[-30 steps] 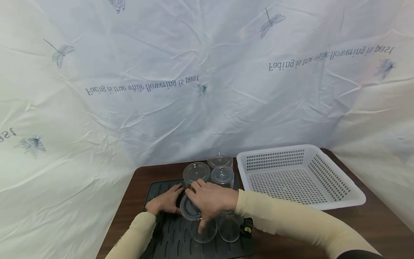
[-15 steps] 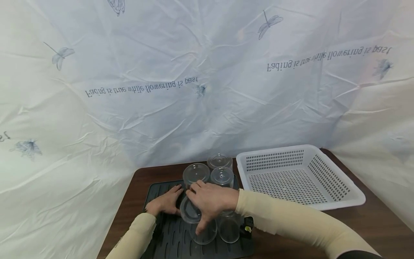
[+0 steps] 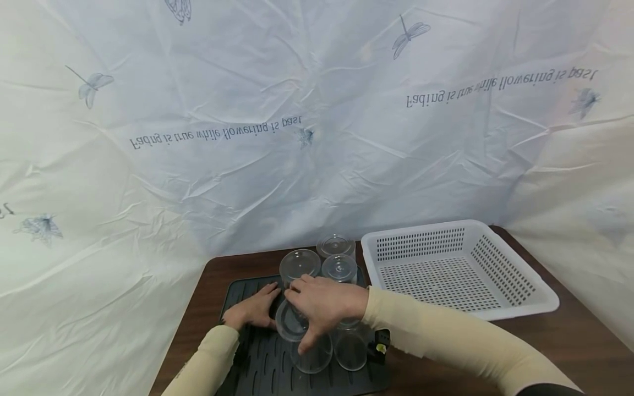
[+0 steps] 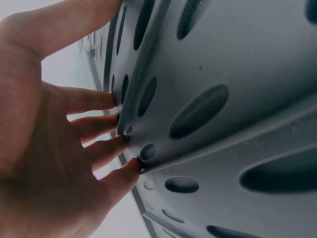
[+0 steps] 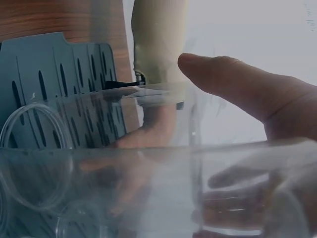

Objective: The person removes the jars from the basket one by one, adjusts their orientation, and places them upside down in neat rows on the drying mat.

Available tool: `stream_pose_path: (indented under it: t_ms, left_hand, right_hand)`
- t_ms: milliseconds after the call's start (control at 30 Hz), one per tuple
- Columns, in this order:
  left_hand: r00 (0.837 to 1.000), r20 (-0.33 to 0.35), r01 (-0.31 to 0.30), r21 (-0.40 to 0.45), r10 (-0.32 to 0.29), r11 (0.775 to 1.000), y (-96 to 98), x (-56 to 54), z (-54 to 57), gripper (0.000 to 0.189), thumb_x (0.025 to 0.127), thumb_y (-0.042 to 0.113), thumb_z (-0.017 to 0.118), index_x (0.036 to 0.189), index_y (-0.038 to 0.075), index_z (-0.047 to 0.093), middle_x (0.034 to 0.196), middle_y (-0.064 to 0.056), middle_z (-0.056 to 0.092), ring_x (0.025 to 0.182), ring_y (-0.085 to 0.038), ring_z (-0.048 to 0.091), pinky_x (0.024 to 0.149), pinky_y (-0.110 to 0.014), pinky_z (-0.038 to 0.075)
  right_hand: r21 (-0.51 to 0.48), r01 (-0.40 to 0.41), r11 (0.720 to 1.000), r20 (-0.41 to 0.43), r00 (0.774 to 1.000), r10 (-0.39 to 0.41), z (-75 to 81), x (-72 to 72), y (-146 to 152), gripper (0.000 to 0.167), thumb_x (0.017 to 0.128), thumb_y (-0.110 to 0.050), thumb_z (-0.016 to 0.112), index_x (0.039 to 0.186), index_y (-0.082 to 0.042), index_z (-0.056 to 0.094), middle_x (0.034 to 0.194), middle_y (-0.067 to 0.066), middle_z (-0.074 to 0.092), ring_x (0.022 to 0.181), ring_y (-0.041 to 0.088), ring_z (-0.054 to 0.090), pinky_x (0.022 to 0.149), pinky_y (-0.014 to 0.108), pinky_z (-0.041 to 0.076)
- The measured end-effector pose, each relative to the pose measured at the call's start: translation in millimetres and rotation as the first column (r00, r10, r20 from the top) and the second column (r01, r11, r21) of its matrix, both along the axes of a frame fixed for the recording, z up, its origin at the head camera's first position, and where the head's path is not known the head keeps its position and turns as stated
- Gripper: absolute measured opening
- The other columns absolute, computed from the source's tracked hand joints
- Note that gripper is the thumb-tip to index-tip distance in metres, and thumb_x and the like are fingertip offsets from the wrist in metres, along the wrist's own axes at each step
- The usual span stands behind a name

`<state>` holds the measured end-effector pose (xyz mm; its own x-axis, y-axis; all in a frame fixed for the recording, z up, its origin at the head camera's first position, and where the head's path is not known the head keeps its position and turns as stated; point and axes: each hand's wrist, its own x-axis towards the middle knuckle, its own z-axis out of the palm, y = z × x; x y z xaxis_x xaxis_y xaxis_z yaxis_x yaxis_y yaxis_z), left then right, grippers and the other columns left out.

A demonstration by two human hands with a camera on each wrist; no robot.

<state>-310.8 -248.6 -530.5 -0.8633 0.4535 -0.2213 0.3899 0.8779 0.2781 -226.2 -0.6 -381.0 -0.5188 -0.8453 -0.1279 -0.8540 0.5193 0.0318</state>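
Observation:
My right hand grips a clear round container from above, held over the dark ribbed drying mat. In the right wrist view the container's clear wall stands between the raised thumb and the fingers, which are seen blurred through it. My left hand is just left of that container. Its fingers are spread, with the fingertips touching the slotted mat in the left wrist view. Two clear containers, one partly under the right thumb and another beside it, stand at the mat's front.
Three more clear containers stand behind my right hand: one at left, one at right and one farthest back. A white perforated basket sits to the right on the brown wooden table. A printed white sheet hangs behind.
The right thumb has shifted slightly to the left. Both hands otherwise stay in place, and the head view has tilted a little.

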Motion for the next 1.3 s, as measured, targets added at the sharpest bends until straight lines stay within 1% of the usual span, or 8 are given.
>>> stream_pose_path:
  t_ms: [267, 500, 600, 833, 1000, 1133, 1233, 1300]
  left_hand:
    - [1.000, 0.017, -0.003, -0.011, 0.003, 1.000, -0.2, -0.6, 1.9, 0.102, 0.073, 0.052, 0.082, 0.150, 0.004, 0.036, 0.159, -0.018, 0.024, 0.147, -0.037, 0.024, 0.112, -0.055, 0.033]
    - [1.000, 0.015, -0.003, -0.003, 0.003, 1.000, -2.1, -0.7, 2.4, 0.102, 0.073, 0.052, 0.082, 0.150, 0.003, 0.036, 0.159, -0.018, 0.024, 0.147, -0.037, 0.024, 0.112, -0.054, 0.034]
    - [1.000, 0.010, -0.001, 0.001, 0.001, 1.000, -3.1, -0.4, 1.8, 0.103, 0.072, 0.053, 0.082, 0.150, 0.004, 0.036, 0.159, -0.018, 0.024, 0.147, -0.037, 0.024, 0.112, -0.055, 0.034]
    - [1.000, 0.015, 0.007, 0.003, -0.007, 1.000, -4.7, -0.7, 0.2, 0.104, 0.071, 0.052, 0.083, 0.149, 0.002, 0.037, 0.159, -0.019, 0.023, 0.146, -0.038, 0.024, 0.112, -0.055, 0.034]
    - [1.000, 0.020, -0.008, 0.000, 0.008, 1.000, -5.8, -1.3, 3.0, 0.104, 0.072, 0.054, 0.082, 0.150, 0.003, 0.037, 0.159, -0.018, 0.023, 0.147, -0.037, 0.022, 0.112, -0.055, 0.034]
    - [1.000, 0.024, -0.012, 0.033, 0.011, 0.999, -9.8, 0.6, 7.5, 0.104, 0.074, 0.059, 0.078, 0.150, 0.003, 0.035, 0.161, -0.018, 0.019, 0.148, -0.037, 0.020, 0.111, -0.056, 0.033]
    - [1.000, -0.007, 0.001, 0.062, 0.000, 0.998, -13.9, 2.5, 15.3, 0.104, 0.075, 0.062, 0.075, 0.151, 0.003, 0.035, 0.161, -0.017, 0.017, 0.148, -0.037, 0.019, 0.111, -0.057, 0.034]
    - [0.999, -0.035, 0.015, 0.088, -0.012, 0.996, -16.8, 3.4, 23.8, 0.102, 0.077, 0.059, 0.075, 0.150, 0.001, 0.035, 0.161, -0.019, 0.017, 0.148, -0.040, 0.017, 0.111, -0.059, 0.032]
  right_hand:
    - [-0.024, 0.022, 0.999, 0.026, 0.999, -0.021, 5.6, 0.6, 3, 0.099, 0.076, -0.073, 0.066, 0.151, -0.015, 0.038, 0.149, 0.006, 0.041, 0.133, 0.022, 0.044, 0.104, 0.035, 0.046]
    - [-0.044, 0.019, 0.999, 0.035, 0.999, -0.018, 9.3, 1.3, 7, 0.098, 0.077, -0.070, 0.067, 0.152, -0.015, 0.036, 0.149, 0.006, 0.041, 0.133, 0.022, 0.043, 0.105, 0.035, 0.045]
    - [-0.057, 0.025, 0.998, 0.044, 0.999, -0.022, 13.2, 1.6, 10, 0.098, 0.078, -0.070, 0.066, 0.152, -0.014, 0.035, 0.149, 0.007, 0.040, 0.134, 0.022, 0.042, 0.105, 0.035, 0.045]
    - [-0.117, 0.073, 0.990, 0.096, 0.993, -0.062, 26.1, 1.4, 20, 0.096, 0.080, -0.068, 0.066, 0.153, -0.014, 0.033, 0.152, 0.008, 0.037, 0.139, 0.023, 0.038, 0.107, 0.040, 0.043]
    - [-0.170, 0.080, 0.982, 0.070, 0.995, -0.069, 33.9, -2.0, 28, 0.093, 0.081, -0.065, 0.067, 0.152, -0.013, 0.036, 0.153, 0.009, 0.037, 0.139, 0.024, 0.037, 0.106, 0.042, 0.044]
    - [-0.231, 0.077, 0.970, 0.035, 0.997, -0.071, 38.8, -5.5, 37, 0.091, 0.080, -0.063, 0.069, 0.150, -0.014, 0.038, 0.150, 0.007, 0.040, 0.137, 0.024, 0.040, 0.105, 0.043, 0.044]
    - [-0.282, 0.071, 0.957, -0.010, 0.997, -0.077, 41.8, -9.9, 44, 0.091, 0.079, -0.063, 0.070, 0.149, -0.014, 0.040, 0.148, 0.006, 0.043, 0.136, 0.024, 0.042, 0.105, 0.043, 0.045]
    - [-0.314, 0.063, 0.947, -0.043, 0.996, -0.080, 43.4, -13.3, 49, 0.090, 0.079, -0.064, 0.070, 0.148, -0.014, 0.041, 0.146, 0.007, 0.044, 0.135, 0.025, 0.043, 0.103, 0.044, 0.046]
